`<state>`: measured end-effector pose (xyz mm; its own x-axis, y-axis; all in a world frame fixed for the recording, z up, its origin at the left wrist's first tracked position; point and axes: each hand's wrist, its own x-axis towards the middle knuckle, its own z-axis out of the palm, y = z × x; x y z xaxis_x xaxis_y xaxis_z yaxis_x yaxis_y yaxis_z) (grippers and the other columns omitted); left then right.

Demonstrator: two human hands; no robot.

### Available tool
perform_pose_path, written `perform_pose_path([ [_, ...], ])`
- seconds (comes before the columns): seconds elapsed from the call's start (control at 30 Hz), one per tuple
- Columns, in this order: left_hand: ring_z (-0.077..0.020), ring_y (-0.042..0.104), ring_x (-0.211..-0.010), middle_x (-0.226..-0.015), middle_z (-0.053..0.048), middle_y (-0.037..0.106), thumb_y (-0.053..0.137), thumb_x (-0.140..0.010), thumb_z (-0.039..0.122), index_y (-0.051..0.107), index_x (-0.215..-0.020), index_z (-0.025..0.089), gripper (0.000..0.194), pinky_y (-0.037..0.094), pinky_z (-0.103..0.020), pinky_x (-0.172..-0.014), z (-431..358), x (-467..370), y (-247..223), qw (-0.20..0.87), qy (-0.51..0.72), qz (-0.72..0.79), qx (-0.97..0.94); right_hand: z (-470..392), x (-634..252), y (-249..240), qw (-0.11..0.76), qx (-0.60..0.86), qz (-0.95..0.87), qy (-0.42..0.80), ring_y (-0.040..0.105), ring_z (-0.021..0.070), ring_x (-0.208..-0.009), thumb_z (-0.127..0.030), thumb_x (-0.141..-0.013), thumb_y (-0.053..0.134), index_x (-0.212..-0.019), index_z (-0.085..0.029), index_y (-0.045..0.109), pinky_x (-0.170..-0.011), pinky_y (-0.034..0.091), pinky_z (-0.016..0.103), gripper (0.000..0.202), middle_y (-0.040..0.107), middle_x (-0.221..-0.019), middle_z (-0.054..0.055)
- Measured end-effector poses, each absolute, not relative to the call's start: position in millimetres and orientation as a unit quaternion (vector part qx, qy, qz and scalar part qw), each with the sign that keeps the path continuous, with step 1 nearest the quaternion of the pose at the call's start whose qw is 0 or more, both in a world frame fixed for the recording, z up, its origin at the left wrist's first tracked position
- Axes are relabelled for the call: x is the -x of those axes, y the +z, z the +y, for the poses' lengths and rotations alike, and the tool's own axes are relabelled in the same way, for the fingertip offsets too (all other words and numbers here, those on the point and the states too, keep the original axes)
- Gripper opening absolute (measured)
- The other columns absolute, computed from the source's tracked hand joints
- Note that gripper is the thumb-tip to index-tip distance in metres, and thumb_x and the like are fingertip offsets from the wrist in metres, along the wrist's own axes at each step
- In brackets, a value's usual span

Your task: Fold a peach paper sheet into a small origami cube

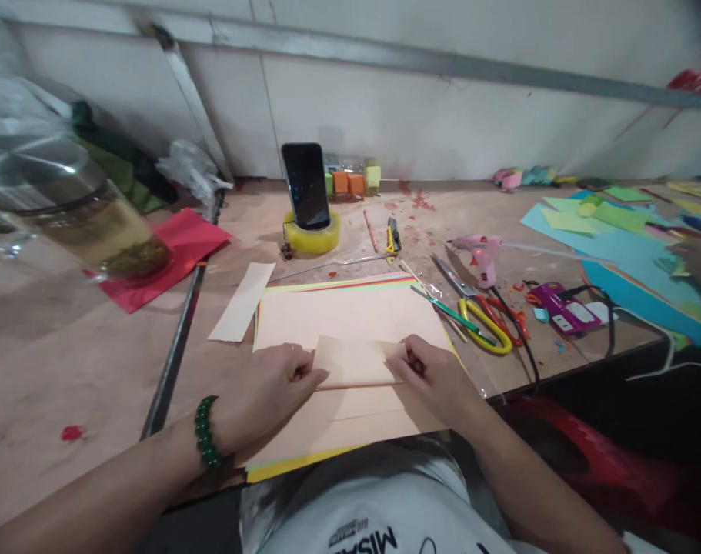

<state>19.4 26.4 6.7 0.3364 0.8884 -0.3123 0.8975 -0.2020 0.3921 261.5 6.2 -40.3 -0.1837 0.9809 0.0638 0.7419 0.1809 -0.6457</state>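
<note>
A small peach paper piece point(355, 362), which looks folded, lies over a stack of coloured paper sheets point(350, 312) whose top sheet is also peach. My left hand point(275, 385) grips the piece's left end, thumb on top and fingers curled. At the right end, my right hand point(436, 377) pinches it between thumb and bent fingers. Both hands rest on the stack. A loose pale paper strip point(243, 302) lies just left of the stack.
Scissors point(482, 323), a pink glue gun point(482, 258) and a purple power strip point(569, 309) with cords lie right. A phone point(305, 185) leans in a yellow tape roll point(311, 235) behind. A glass tea jug point(96, 231) stands left on red paper point(194, 238).
</note>
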Motion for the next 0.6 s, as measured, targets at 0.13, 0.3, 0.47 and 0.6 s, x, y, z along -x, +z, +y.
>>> perform_pose_path([
  [0.13,-0.0152,0.045,-0.058,-0.060,0.001,0.049,0.044,-0.087,0.038,0.042,-0.057,0.020,0.035,0.027,-0.027,-0.056,25.1,-18.2,4.1,0.258,-0.009,0.569,-0.780,6.3,-260.5,-40.2,0.246,0.593,-0.727,0.245,0.036,0.0106,-0.049,-0.036,-0.087,0.049,-0.067,-0.022,0.042,-0.047,0.028,0.021,0.026,0.040,-0.054,-0.006],
  [0.3,-0.0154,0.047,-0.059,-0.061,0.000,0.051,0.045,-0.087,0.036,0.041,-0.057,0.021,0.034,0.028,-0.027,-0.056,23.8,-18.0,2.4,0.250,0.001,0.568,-0.784,4.9,-265.8,-36.7,0.257,0.569,-0.727,0.286,0.041,0.0103,-0.051,-0.035,-0.087,0.052,-0.073,-0.021,0.047,-0.048,0.032,0.022,0.021,0.044,-0.057,-0.005],
  [0.47,-0.0154,0.047,-0.057,-0.059,0.000,0.050,0.045,-0.086,0.036,0.040,-0.056,0.021,0.034,0.028,-0.027,-0.055,24.2,-18.1,1.3,0.249,0.010,0.567,-0.785,4.3,-272.3,-38.2,0.285,0.540,-0.721,0.327,0.047,0.0106,-0.053,-0.027,-0.087,0.054,-0.110,-0.018,0.055,-0.048,0.037,0.021,0.025,0.052,-0.064,-0.004],
  [0.6,-0.0155,0.047,-0.056,-0.059,0.000,0.051,0.042,-0.086,0.038,0.041,-0.057,0.021,0.034,0.028,-0.027,-0.054,24.9,-17.6,1.2,0.242,0.000,0.566,-0.788,5.3,-270.5,-42.1,0.286,0.558,-0.714,0.313,0.048,0.0104,-0.053,-0.024,-0.085,0.054,-0.112,-0.017,0.054,-0.050,0.038,0.022,0.028,0.053,-0.064,-0.005],
])
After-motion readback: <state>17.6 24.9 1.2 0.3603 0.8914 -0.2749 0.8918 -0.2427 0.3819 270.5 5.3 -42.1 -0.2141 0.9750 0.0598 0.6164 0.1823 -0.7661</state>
